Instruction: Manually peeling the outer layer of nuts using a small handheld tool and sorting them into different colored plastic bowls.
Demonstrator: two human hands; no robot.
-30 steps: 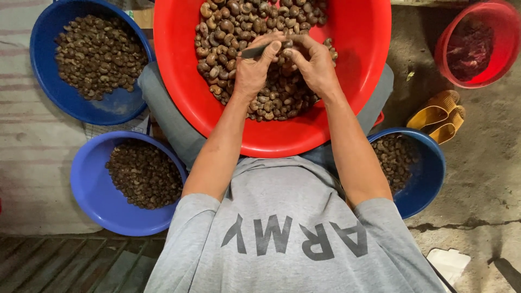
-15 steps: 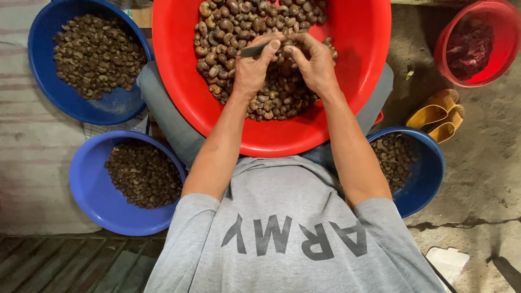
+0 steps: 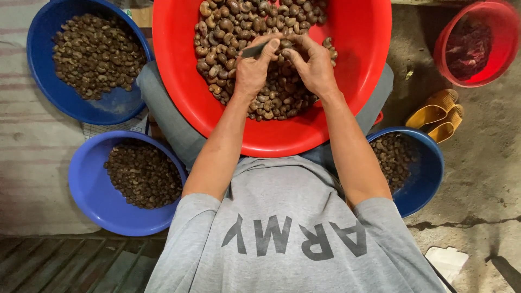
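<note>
Bare concrete floor (image 3: pixel 477 179) is seen from above, cracked at the lower right, with a slatted grating at the lower left. A large red basin (image 3: pixel 358 81) is set on the lap, between the knees, and is part-filled with brown nuts (image 3: pixel 271 97) heaped toward its far side.

Both hands are held together over the heap. The left hand (image 3: pixel 254 70) is closed around a small dark blade (image 3: pixel 253 50), whose tip is pointed toward the left. The right hand (image 3: pixel 313 65) is brought up against the left, its fingertips pinched on one nut (image 3: pixel 286 44) at the blade's handle end; the nut is mostly hidden by the fingers. Both forearms are stretched forward from a grey T-shirt (image 3: pixel 282 217).

Four smaller bowls are ranged around the basin:
- a dark blue bowl (image 3: pixel 43 81) at the upper left, well filled with dark nuts;
- a lighter blue bowl (image 3: pixel 89 190) at the lower left, holding a smaller, darker pile;
- a blue bowl (image 3: pixel 426 179) at the right, partly covered by the right arm, with paler pieces inside;
- a red bowl (image 3: pixel 496 59) at the upper right, its reddish contents not clearly made out.

Yellow sandals (image 3: pixel 437 114) are lying between the two right-hand bowls. A white scrap (image 3: pixel 448 260) is noted on the floor at the lower right.
</note>
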